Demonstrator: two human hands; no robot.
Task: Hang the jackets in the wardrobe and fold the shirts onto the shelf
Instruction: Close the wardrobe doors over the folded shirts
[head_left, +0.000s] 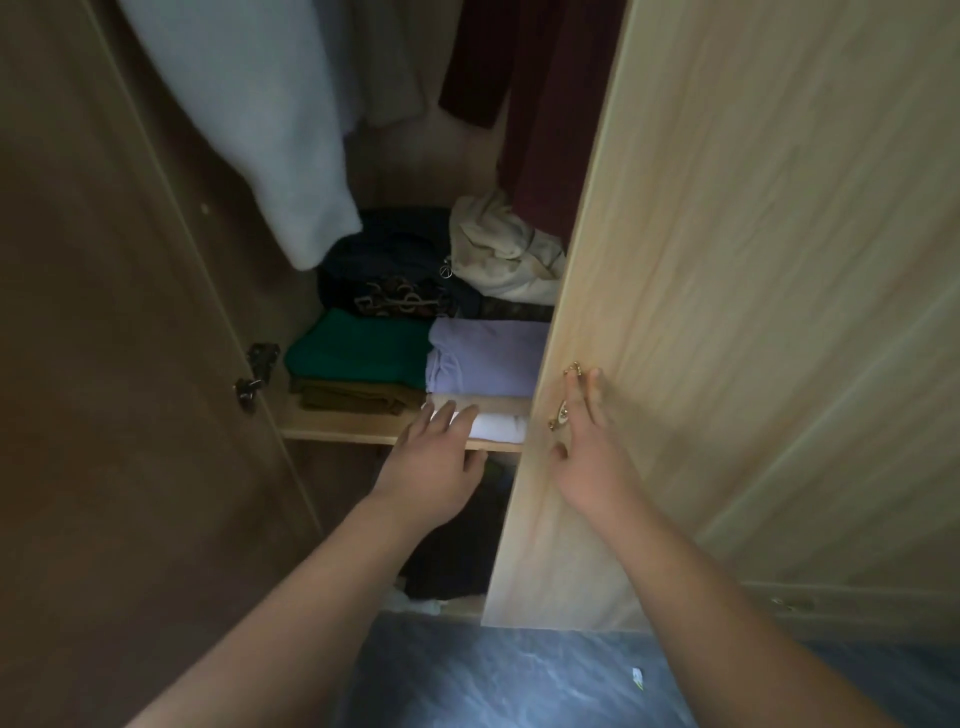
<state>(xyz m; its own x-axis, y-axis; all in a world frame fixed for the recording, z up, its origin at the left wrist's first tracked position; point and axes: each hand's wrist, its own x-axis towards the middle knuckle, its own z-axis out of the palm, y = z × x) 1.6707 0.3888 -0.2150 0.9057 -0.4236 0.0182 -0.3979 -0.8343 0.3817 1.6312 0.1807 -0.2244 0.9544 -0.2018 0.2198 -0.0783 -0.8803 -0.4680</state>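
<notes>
Nearest, along the bottom of the view, dark marbled floor (519, 675), with both bare forearms reaching forward over it.

Left hand (431, 467) open, fingers straight and slightly spread. Fingertips resting on the white folded shirt (501, 428) at the front edge of the shelf (332, 432), thumb dropped just below that edge; nothing gripped. Probably a pat to square the shirt flush with the edge.

Right hand (584, 457) also open, palm and straight fingers laid flat on the right door (753, 312) near its free edge, over the gold handle (563, 402). Cannot tell of any finger hooked behind it. Likely steadying the door to keep the opening clear, or readying to swing it shut.

Farther in, stacked above the white shirt at the shelf's front right, a beige fold (483, 402) and then a lilac shirt (488, 358). Just beside, at the front left, a green shirt (353, 348) over an olive one (353, 397).

Behind them, toward the back edge, a dark heap (395, 260), with a crumpled cream garment (504, 249) in the back right corner.

Farthest, hanging above the shelf: pale grey jacket (249, 130) on the left, maroon garment (540, 104) on the right.
</notes>
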